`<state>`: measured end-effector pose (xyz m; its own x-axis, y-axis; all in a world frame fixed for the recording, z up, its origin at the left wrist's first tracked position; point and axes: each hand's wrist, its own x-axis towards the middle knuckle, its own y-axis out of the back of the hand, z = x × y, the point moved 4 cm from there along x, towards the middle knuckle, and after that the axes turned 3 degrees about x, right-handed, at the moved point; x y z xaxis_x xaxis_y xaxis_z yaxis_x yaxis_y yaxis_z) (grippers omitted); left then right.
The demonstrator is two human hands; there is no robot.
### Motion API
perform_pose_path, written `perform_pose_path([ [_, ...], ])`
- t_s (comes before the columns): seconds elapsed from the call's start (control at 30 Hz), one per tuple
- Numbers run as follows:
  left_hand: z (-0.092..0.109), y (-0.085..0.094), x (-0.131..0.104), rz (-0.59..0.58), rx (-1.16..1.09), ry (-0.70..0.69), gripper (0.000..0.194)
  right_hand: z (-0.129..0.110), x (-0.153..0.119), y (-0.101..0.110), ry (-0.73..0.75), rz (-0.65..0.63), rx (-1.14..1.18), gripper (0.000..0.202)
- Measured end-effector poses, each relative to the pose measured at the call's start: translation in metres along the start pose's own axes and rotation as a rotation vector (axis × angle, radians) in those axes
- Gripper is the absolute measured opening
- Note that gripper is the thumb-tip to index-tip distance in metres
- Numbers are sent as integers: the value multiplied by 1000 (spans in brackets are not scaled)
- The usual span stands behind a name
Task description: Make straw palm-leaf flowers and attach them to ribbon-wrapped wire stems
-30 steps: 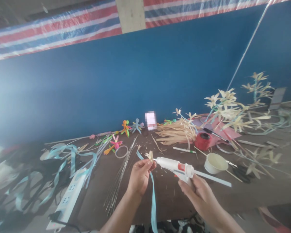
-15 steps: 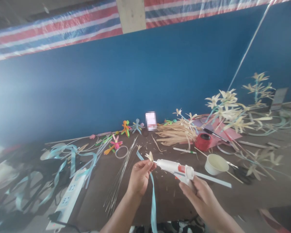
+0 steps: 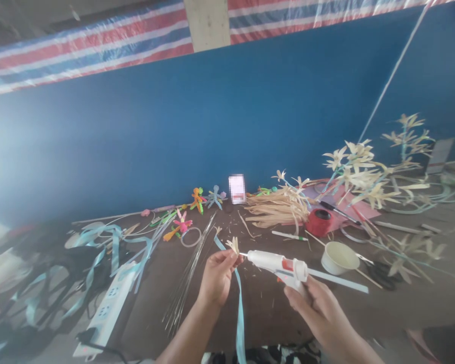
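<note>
Between the fingertips of my left hand (image 3: 220,270) is a small pale flower (image 3: 232,245) with narrow petals, pinched at its base. My right hand (image 3: 320,306) is wrapped round the handle of a white hot glue gun (image 3: 273,262), whose nozzle points left and reaches the base of the flower. Whether the tip touches the flower I cannot tell. A long glue stick (image 3: 339,281) sticks out of the gun's back end. A light blue ribbon (image 3: 240,313) hangs down beside my left hand to the table's front edge.
Thin wires (image 3: 189,275) and a white power strip (image 3: 105,308) lie to the left. On the right are a cream bowl (image 3: 339,258), black-handled scissors (image 3: 382,274), a red tape roll (image 3: 319,222) and dried strips (image 3: 276,207). Finished pale flowers (image 3: 358,169) stand behind them.
The glue gun has shifted slightly to the right, its nozzle drawn back a little from the flower. The flower looks a little more upright in my left fingers.
</note>
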<state>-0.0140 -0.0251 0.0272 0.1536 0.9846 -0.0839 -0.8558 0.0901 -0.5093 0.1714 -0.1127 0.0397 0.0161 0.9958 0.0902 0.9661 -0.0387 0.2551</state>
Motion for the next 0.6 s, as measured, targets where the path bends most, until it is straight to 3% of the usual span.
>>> perform_pose_path([
  [0.17, -5, -3, -4, 25, -28, 35, 3, -14, 5, 0, 75, 131, 373, 18],
  [0.23, -8, -8, -7, 15, -16, 50, 3, -19, 11, -8, 81, 213, 577, 12],
  [0.33, -9, -16, -9, -12, 60, 41, 2, -21, 22, -29, 21, 185, 797, 16],
  [0.43, -7, -19, -10, -21, 187, -10, 4, -16, 31, -47, -41, 139, 818, 25],
  [0.6, -7, -18, -9, 5, 299, -36, 12, 0, 35, -56, -130, 165, 776, 23],
])
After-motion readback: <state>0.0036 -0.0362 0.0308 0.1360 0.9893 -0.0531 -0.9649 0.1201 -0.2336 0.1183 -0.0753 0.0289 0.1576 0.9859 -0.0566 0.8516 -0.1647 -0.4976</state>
